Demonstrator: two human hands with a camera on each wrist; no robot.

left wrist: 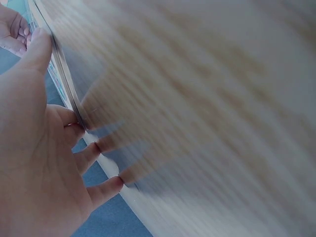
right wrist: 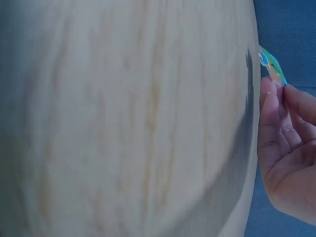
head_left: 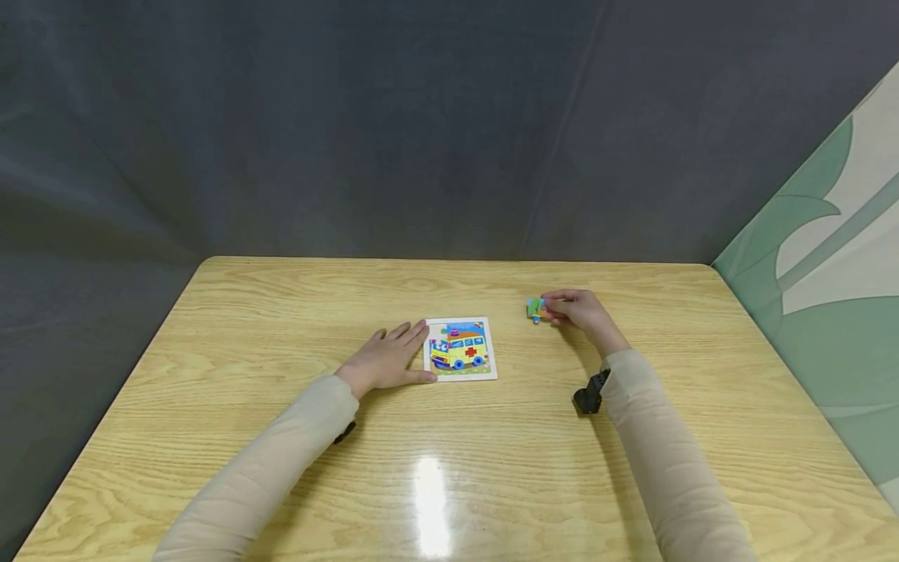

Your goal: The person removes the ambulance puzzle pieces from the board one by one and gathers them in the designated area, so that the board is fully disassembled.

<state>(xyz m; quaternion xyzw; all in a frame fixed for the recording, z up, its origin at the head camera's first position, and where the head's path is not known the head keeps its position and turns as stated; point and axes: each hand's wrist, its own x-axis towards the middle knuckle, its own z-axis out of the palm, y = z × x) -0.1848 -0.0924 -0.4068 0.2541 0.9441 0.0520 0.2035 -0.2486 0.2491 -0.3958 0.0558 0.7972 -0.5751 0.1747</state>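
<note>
A small square jigsaw puzzle [head_left: 466, 351] with a white frame and a yellow ambulance picture lies on the table. Its upper left corner shows a pale gap without picture. My left hand [head_left: 389, 361] rests beside it, fingers spread, with thumb and fingertips touching the frame's left edge. To the right, my right hand [head_left: 577, 312] pinches a puzzle piece [head_left: 536, 307] coloured green, blue and orange. In the right wrist view the piece [right wrist: 272, 66] stands out from between thumb and fingers. The left wrist view shows the left hand [left wrist: 44, 148] with fingertips on the tabletop.
The wooden table [head_left: 281, 312] reflects a bright light near its front. A dark cloth [head_left: 449, 133] hangs behind it, and a green and white leaf-patterned surface [head_left: 815, 257] stands on the right. A black wrist camera [head_left: 588, 394] sits under the right sleeve.
</note>
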